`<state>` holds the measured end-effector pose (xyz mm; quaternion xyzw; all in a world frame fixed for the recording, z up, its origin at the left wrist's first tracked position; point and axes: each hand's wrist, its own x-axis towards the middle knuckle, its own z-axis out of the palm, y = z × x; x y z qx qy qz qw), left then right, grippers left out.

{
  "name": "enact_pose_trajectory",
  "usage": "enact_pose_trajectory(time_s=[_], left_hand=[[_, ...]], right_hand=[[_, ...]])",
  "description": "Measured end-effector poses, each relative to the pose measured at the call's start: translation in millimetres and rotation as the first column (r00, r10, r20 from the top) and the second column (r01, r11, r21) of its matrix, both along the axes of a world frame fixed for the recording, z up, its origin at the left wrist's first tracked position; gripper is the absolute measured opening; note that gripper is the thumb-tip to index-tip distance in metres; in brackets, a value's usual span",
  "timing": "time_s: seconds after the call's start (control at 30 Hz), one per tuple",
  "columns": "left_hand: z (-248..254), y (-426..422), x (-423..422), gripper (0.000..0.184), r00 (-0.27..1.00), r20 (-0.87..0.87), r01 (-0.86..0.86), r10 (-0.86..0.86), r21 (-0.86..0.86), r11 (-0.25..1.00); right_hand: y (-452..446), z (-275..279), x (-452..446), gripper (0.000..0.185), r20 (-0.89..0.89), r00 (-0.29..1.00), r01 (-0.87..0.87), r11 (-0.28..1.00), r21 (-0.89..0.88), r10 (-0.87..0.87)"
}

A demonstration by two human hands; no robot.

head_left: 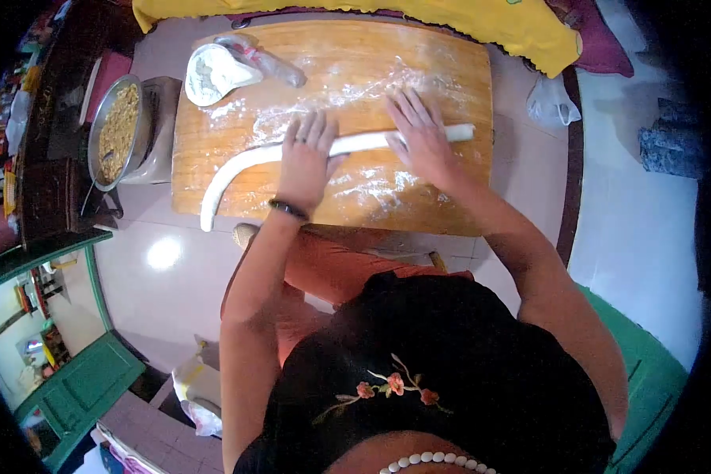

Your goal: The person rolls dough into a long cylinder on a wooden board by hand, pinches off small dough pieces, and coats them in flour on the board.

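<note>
A long white rope of dough (241, 164) lies across the floured wooden board (332, 47). Its left end bends down over the board's front edge, and its right end lies close to the right side. My left hand (308, 154) rests flat on the dough near the middle, fingers stretched out, a dark bracelet on the wrist. Further right, my right hand (421, 138) also lies flat across the dough with its fingers spread. Loose flour is scattered on the wood around both hands.
At the board's back left stand a container of flour (205, 75) and a plastic bag (272, 63). A metal bowl of chopped filling (118, 130) sits left of the board. Yellow cloth (450, 20) hangs behind it. A white plastic bag (551, 101) is at the right.
</note>
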<state>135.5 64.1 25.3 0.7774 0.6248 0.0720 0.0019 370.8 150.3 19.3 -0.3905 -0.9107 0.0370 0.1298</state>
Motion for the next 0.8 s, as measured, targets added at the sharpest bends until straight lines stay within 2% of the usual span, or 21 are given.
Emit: enact_pose_trajectory(time_s=[0.07,0.13,0.17,0.27,0.3,0.33,0.37,0.4,0.43,0.47,0.5,0.53,0.57,0.67,0.7,0.8], left_hand=[[-7,-20,-14,0.05,0.999,0.006,0.034,-0.034,-0.056,0.998],[18,-28,-25,0.034,0.996,-0.023,-0.089,0.086,-0.2,0.976],[9,-23,-41,0.033,0.995,-0.003,-0.092,0.095,-0.272,0.958],[-7,-19,-68,0.036,0.996,-0.089,-0.039,0.028,-0.119,0.992],[6,-13,-73,0.042,0.999,-0.013,-0.045,0.043,-0.171,0.984],[4,-8,-81,0.045,0.994,-0.006,-0.111,0.112,-0.152,0.982],[1,-7,-87,0.039,0.983,0.077,-0.163,0.167,-0.051,0.985],[7,-7,-89,0.033,0.962,0.164,-0.226,0.217,0.041,0.973],[3,-3,-93,0.033,0.898,0.314,-0.34,0.309,0.046,0.939],[2,1,-99,0.034,0.891,0.318,-0.363,0.323,0.075,0.929],[2,7,-104,0.036,0.886,0.323,-0.384,0.334,0.107,0.917],[12,10,-103,0.037,0.88,0.33,-0.403,0.341,0.138,0.905],[22,8,-99,0.044,0.896,0.135,-0.435,0.423,0.084,0.896],[11,-5,-122,0.053,0.831,0.184,-0.555,0.524,0.246,0.794],[8,-19,-134,0.06,0.815,0.223,-0.578,0.534,0.249,0.777],[12,-72,-149,0.062,0.696,0.026,-0.717,0.718,-0.041,0.696]], right_hand=[[-17,0,31,0.059,-0.016,1.0,-0.006,1.0,-0.026,0.006],[-17,-15,61,0.059,0.022,1.0,0.014,0.995,-0.098,-0.011],[-11,-21,67,0.059,0.036,0.999,0.028,0.993,-0.117,-0.024],[10,-9,63,0.052,-0.016,0.997,-0.08,0.988,-0.134,0.079],[21,-9,58,0.047,-0.111,0.993,-0.075,0.956,-0.284,0.045],[35,-9,51,0.042,-0.196,0.981,-0.08,0.9,-0.428,-0.007],[45,-9,44,0.038,-0.271,0.96,-0.1,0.822,-0.561,-0.068],[51,-9,37,0.037,-0.314,0.946,-0.104,0.839,-0.534,-0.082],[55,-10,28,0.037,-0.359,0.929,-0.112,0.854,-0.508,-0.092],[59,-9,17,0.037,-0.406,0.908,-0.12,0.869,-0.48,-0.098],[64,2,6,0.033,-0.312,0.948,-0.102,0.866,-0.489,-0.065],[67,-4,-1,0.032,-0.326,0.945,-0.105,0.904,-0.413,-0.039],[71,-14,-6,0.03,-0.336,0.942,-0.107,0.936,-0.335,-0.013],[70,-19,-15,0.034,-0.354,0.935,-0.096,0.977,-0.188,0.024],[64,-20,-17,0.037,-0.366,0.93,-0.098,0.983,-0.158,0.034],[49,-22,-11,0.046,-0.36,0.931,-0.098,0.992,-0.078,0.063]])
